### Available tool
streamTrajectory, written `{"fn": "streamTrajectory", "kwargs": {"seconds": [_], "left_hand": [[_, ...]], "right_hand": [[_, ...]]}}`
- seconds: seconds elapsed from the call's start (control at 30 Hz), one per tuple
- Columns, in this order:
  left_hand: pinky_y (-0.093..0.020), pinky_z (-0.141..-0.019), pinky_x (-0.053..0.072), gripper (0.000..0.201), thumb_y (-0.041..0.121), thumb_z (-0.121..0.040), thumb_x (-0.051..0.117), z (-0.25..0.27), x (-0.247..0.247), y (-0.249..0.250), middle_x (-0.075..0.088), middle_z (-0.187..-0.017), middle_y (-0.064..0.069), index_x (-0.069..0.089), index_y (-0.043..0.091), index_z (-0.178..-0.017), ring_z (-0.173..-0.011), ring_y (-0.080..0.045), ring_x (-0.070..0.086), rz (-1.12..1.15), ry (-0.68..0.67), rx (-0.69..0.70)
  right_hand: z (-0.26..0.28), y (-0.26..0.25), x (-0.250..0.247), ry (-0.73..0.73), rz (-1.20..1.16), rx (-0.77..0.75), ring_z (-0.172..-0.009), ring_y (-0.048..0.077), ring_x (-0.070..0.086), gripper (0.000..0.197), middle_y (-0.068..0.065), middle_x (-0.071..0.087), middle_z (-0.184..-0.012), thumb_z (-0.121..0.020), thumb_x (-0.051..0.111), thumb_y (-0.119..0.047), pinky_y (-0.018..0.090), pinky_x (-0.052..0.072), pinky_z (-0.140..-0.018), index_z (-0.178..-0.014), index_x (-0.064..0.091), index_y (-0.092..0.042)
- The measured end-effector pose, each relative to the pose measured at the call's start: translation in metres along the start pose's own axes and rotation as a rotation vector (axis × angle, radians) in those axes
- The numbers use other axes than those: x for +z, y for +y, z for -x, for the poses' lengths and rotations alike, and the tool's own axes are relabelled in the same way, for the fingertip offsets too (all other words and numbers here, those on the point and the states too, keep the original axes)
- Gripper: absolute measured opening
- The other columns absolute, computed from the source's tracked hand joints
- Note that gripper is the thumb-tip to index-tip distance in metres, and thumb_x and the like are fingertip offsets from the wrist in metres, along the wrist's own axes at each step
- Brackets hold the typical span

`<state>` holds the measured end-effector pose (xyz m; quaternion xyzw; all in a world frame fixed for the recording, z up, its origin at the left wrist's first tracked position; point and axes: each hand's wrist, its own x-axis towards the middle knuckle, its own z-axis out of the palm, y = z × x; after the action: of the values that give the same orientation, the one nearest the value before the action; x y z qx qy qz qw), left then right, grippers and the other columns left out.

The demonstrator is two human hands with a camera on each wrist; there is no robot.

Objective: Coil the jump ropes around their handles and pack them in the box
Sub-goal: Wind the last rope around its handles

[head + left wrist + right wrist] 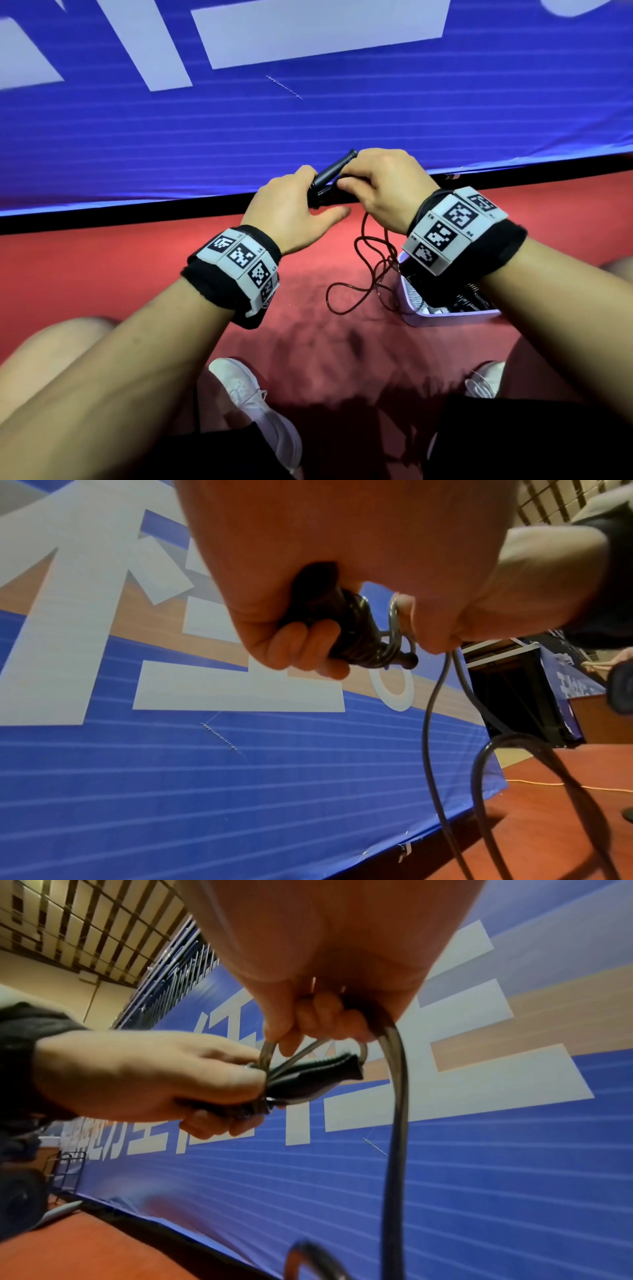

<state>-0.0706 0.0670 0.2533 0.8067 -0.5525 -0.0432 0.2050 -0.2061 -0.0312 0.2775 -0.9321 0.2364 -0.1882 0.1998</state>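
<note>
Rope (pixel 363 270) coiling is the step I have in hand: my left hand (pixel 291 209) curls its fingers around the two black handles (pixel 334 171), held together above the red floor (pixel 120 274), with a few turns already wound on. My right hand (pixel 383 188) pinches a loop of rope at the handles. The slack trails down beside the white box (pixel 445 317). Next, I judge, another snug turn goes on while my left hand holds the handles steady
</note>
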Motion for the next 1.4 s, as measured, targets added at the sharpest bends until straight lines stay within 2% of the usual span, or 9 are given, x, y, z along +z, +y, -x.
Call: {"fn": "streamTrajectory", "kwargs": {"seconds": [0.2, 0.37, 0.63, 0.87, 0.97, 1.07, 1.2, 1.3, 1.4], "left_hand": [[-0.035, -0.063, 0.034, 0.043, 0.054, -0.087, 0.061, -0.008, -0.006, -0.008, 0.054, -0.075, -0.002, 0.046, 0.014, -0.088, -0.077, -0.032, 0.052, -0.037, 0.094, -0.094], [-0.036, -0.066, 0.036, 0.043, 0.054, -0.089, 0.058, -0.006, -0.005, -0.017, 0.051, -0.08, -0.006, 0.042, 0.014, -0.089, -0.085, -0.039, 0.057, -0.193, 0.041, -0.104], [-0.031, -0.062, 0.031, 0.037, 0.06, -0.087, 0.054, 0.008, 0.004, 0.008, 0.054, -0.072, 0.007, 0.051, 0.023, -0.091, -0.077, -0.026, 0.054, -0.204, -0.056, 0.126], [-0.026, -0.055, 0.032, 0.038, 0.052, -0.084, 0.054, 0.012, -0.008, 0.013, 0.048, -0.056, 0.01, 0.065, 0.016, -0.089, -0.054, -0.009, 0.046, 0.158, -0.037, 0.258], [-0.024, -0.055, 0.035, 0.035, 0.048, -0.083, 0.053, 0.014, -0.014, 0.019, 0.054, -0.06, 0.007, 0.066, 0.017, -0.092, -0.055, -0.014, 0.045, 0.228, 0.01, 0.256], [-0.026, -0.063, 0.041, 0.04, 0.044, -0.085, 0.056, 0.013, -0.017, 0.02, 0.064, -0.067, 0.003, 0.056, 0.023, -0.119, -0.06, -0.014, 0.054, 0.333, 0.054, 0.219], [-0.01, -0.059, 0.034, 0.036, 0.036, -0.089, 0.056, 0.011, -0.014, 0.016, 0.056, -0.063, 0.011, 0.06, 0.024, -0.122, -0.056, -0.001, 0.049, 0.361, 0.167, 0.163], [-0.019, -0.068, 0.041, 0.027, 0.035, -0.091, 0.056, 0.004, -0.012, 0.011, 0.064, -0.078, 0.009, 0.062, 0.022, -0.114, -0.069, -0.007, 0.055, 0.4, 0.24, 0.053], [-0.016, -0.063, 0.039, 0.012, 0.036, -0.093, 0.057, -0.003, -0.011, 0.008, 0.06, -0.069, 0.011, 0.055, 0.025, -0.097, -0.064, -0.003, 0.054, 0.439, 0.25, -0.055]], "right_hand": [[-0.001, 0.005, 0.002, -0.016, -0.102, 0.176, -0.08, 0.02, 0.051, 0.008, -0.003, 0.058, -0.079, -0.087, 0.061, -0.029, 0.029, 0.037, -0.07, -0.088, 0.06, -0.022], [0.0, 0.008, 0.007, -0.109, 0.011, 0.173, -0.09, 0.026, 0.056, 0.008, 0.003, 0.062, -0.091, -0.087, 0.06, -0.029, 0.03, 0.041, -0.076, -0.091, 0.059, -0.022], [-0.007, 0.003, -0.015, 0.007, -0.124, 0.052, -0.083, 0.012, 0.06, 0.013, -0.001, 0.069, -0.085, -0.087, 0.06, -0.02, 0.028, 0.045, -0.079, -0.09, 0.072, -0.014], [-0.01, 0.026, -0.04, -0.122, -0.474, 0.23, -0.05, -0.003, 0.048, 0.006, -0.014, 0.059, -0.05, -0.08, 0.071, -0.018, 0.008, 0.038, -0.053, -0.075, 0.071, -0.018], [-0.011, 0.034, -0.035, -0.192, -0.613, 0.301, -0.058, 0.004, 0.056, 0.014, -0.009, 0.064, -0.059, -0.081, 0.07, -0.027, 0.018, 0.043, -0.063, -0.074, 0.071, -0.015], [-0.013, 0.03, -0.019, -0.211, -0.651, 0.306, -0.067, 0.016, 0.054, 0.027, 0.007, 0.06, -0.071, -0.078, 0.063, -0.036, 0.033, 0.04, -0.069, -0.072, 0.066, -0.01], [-0.012, 0.019, 0.016, -0.119, -0.927, 0.384, -0.075, 0.019, 0.065, 0.009, 0.011, 0.065, -0.079, -0.079, 0.058, -0.014, 0.031, 0.049, -0.072, -0.075, 0.066, -0.012], [-0.01, 0.005, 0.036, -0.107, -0.913, 0.352, -0.082, 0.017, 0.062, 0.018, 0.004, 0.067, -0.082, -0.083, 0.054, -0.002, 0.026, 0.045, -0.075, -0.079, 0.065, -0.016], [-0.002, -0.012, 0.051, -0.238, -0.948, 0.253, -0.066, 0.017, 0.059, 0.02, 0.0, 0.059, -0.08, -0.086, 0.051, 0.011, 0.024, 0.049, -0.068, -0.096, 0.055, -0.006]]}}
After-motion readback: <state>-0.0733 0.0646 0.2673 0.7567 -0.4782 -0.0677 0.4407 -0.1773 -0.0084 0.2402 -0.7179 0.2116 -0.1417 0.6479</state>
